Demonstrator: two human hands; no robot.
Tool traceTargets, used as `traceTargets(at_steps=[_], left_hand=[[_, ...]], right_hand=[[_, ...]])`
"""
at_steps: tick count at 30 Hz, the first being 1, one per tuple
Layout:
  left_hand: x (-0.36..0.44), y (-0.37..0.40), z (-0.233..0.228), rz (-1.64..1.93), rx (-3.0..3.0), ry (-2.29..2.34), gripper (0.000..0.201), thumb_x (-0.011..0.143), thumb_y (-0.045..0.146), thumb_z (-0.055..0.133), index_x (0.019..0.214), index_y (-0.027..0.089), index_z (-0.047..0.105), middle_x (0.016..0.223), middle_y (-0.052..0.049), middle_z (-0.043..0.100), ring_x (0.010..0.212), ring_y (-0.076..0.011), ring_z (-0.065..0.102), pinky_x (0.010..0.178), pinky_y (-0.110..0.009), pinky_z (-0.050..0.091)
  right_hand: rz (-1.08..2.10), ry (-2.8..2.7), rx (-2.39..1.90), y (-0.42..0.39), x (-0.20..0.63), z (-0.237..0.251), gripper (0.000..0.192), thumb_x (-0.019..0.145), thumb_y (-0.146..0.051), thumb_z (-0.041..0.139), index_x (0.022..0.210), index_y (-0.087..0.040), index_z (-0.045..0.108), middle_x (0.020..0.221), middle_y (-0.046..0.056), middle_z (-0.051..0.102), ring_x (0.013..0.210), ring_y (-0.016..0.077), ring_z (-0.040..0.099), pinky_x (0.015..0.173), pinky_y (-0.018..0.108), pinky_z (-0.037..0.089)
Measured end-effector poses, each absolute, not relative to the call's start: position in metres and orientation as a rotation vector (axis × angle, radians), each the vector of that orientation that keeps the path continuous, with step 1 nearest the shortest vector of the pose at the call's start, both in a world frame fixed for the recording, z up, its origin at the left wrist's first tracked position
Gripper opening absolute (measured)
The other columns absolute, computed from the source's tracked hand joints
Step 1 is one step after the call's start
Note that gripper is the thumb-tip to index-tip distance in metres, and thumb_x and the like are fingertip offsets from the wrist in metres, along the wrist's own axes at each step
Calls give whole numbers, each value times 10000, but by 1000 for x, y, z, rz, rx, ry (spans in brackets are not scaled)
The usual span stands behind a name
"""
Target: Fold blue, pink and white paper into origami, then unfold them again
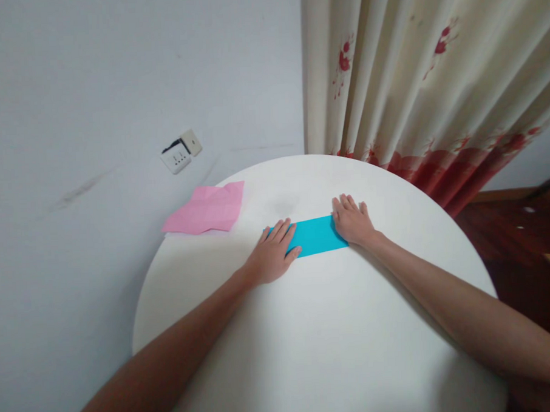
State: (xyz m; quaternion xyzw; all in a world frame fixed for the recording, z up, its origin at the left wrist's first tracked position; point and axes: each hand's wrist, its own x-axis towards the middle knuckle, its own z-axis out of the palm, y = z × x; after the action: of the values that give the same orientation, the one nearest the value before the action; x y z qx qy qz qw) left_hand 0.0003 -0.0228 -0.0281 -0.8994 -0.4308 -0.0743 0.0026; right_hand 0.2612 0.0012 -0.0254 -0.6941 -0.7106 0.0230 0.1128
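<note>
Turquoise paper strip (pixel 316 236) lies folded flat at the middle of the frame on the white round table (pixel 317 338); my left hand (pixel 273 254) presses its left end with fingers spread flat, my right hand (pixel 352 222) flattens its right end the same way, neither pinching; I judge the crease is being set; next I'd need to lift one edge cleanly; pink creased sheet (pixel 206 210) sits well apart, upper left.
</note>
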Motion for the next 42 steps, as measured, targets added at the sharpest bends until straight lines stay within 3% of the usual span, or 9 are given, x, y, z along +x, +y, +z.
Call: traceTargets(at_steps=[3, 7, 17, 24, 31, 35, 38, 40, 42], left_hand=[[1, -23, -26, -226, -2845, -1371, 626, 1021, 513, 330, 1549, 179, 285, 1627, -141, 245, 1509, -311, 208, 1188, -545, 229], [2, -20, -21, -219, -2916, -1345, 645, 1020, 510, 334, 1559, 164, 260, 1632, -140, 228, 1519, -303, 174, 1199, -536, 205], [-16, -6, -10, -22, -3164, -1094, 926, 913, 653, 503, 1590, 166, 100, 1646, -175, 124, 1527, -321, 104, 1216, -514, 121], [-24, -4, 4, -46, -3250, -1017, 786, 930, 540, 570, 1567, 210, 249, 1625, -144, 223, 1512, -300, 190, 1215, -502, 185], [-25, -4, 7, -236, -3271, -1002, 493, 934, 457, 597, 1380, 249, 566, 1520, -75, 463, 1431, -235, 405, 1175, -396, 328], [-26, -2, 10, -318, -3273, -969, 304, 986, 415, 507, 1144, 267, 720, 1311, -24, 670, 1296, -215, 566, 1116, -377, 399], [-25, 0, 14, -442, -3232, -988, 324, 1003, 426, 469, 1037, 269, 751, 1162, -4, 745, 1141, -195, 669, 1037, -343, 463], [-23, 1, 15, -536, -3163, -1023, 344, 1005, 440, 462, 999, 262, 756, 1086, -9, 768, 1067, -195, 697, 981, -337, 495], [-20, 1, 16, -653, -3068, -1032, 336, 1006, 431, 464, 1011, 255, 750, 1067, -19, 768, 1075, -204, 688, 989, -359, 490]], right_hand=[[-3, -1970, -1962, 2, 263, -19, 511, 1020, -274, 276, 1465, -61, 410, 1573, 224, 337, 1482, 349, 251, 1155, 622, 232], [82, -2251, -1476, -12, 242, -9, 507, 1042, -363, 296, 1454, -120, 464, 1570, 158, 377, 1485, 275, 272, 1200, 509, 232], [342, -2656, -1106, -27, 228, -16, 838, 964, -627, 423, 1570, -84, 225, 1603, 210, 252, 1502, 308, 210, 1214, 546, 175], [368, -2674, -1120, -28, 229, -9, 986, 872, -718, 519, 1574, -95, 217, 1620, 205, 197, 1508, 316, 182, 1223, 528, 145], [355, -2720, -1093, -33, 233, 2, 873, 898, -639, 550, 1558, -132, 290, 1605, 200, 265, 1486, 341, 249, 1199, 540, 208], [310, -2732, -1079, -41, 231, 15, 753, 903, -547, 596, 1510, -148, 396, 1537, 182, 422, 1419, 347, 387, 1143, 488, 327], [306, -2724, -1124, -47, 227, 26, 432, 950, -398, 548, 1324, -186, 592, 1324, 123, 646, 1199, 287, 607, 961, 371, 471], [297, -2711, -1192, -50, 224, 31, 262, 965, -305, 496, 1116, -208, 687, 1136, 77, 730, 1000, 238, 682, 817, 306, 482], [265, -2688, -1275, -52, 222, 35, 236, 955, -251, 478, 950, -207, 710, 986, 60, 754, 854, 211, 689, 724, 281, 447]])
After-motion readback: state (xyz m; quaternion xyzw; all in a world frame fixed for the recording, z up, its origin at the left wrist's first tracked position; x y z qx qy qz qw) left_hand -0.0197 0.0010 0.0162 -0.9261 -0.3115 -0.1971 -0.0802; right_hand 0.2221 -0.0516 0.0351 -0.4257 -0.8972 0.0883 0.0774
